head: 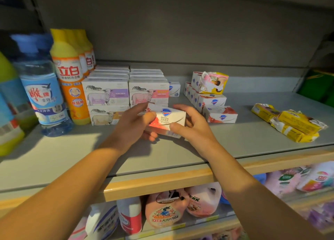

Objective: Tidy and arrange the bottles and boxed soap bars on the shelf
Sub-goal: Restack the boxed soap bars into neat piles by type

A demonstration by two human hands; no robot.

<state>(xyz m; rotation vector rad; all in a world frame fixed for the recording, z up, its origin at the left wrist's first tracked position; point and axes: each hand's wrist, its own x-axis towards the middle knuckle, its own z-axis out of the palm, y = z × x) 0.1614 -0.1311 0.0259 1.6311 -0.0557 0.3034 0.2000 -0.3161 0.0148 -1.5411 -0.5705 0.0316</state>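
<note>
Both my hands hold a white boxed soap bar (169, 120) with a blue shield logo just above the grey shelf (72, 154). My left hand (138, 121) grips its left end, and my right hand (189, 121) grips its right end with the thumb on the front. Behind stand stacked sheep-print soap boxes (124, 95). To the right is a row of the same shield-logo boxes (211, 104). A clear blue-label bottle (44, 93) and an orange-yellow bottle (72, 80) stand at the left.
Yellow wrapped soap packs (292, 125) lie loose at the right, and one more (214, 83) sits atop the shield-logo boxes. More bottles (7, 98) crowd the far left. Detergent jugs (168, 209) fill the lower shelf under the wooden edge (159, 182).
</note>
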